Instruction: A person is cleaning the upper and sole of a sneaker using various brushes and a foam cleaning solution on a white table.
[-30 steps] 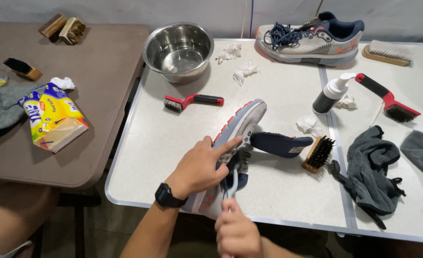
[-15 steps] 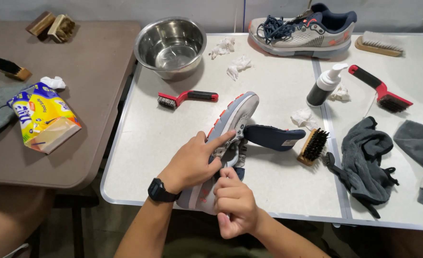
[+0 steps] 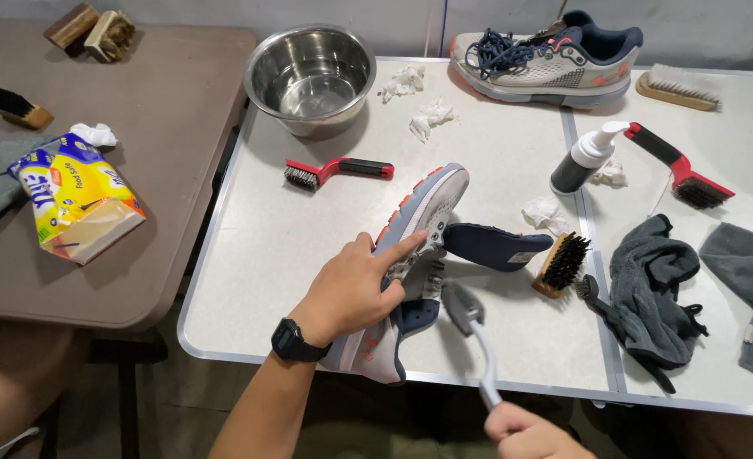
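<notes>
At the worktop's (image 3: 249,255) near edge, the left hand (image 3: 351,289) wraps its fingers over the grey sneaker (image 3: 410,255), tipping it on its side with the index finger stretched along the sole, which steadies it and exposes the upper. The right hand (image 3: 534,435), low at the near edge, closes around the handle of a slim grey brush (image 3: 470,327) whose head sits just beside the shoe's collar. A dark insole (image 3: 495,246) and a wooden brush (image 3: 562,265) lie just beyond.

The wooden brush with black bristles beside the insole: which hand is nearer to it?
Left. The left hand grips the shoe, just left of the wooden brush. The right hand holds a grey brush lower, at the table's near edge.
</notes>
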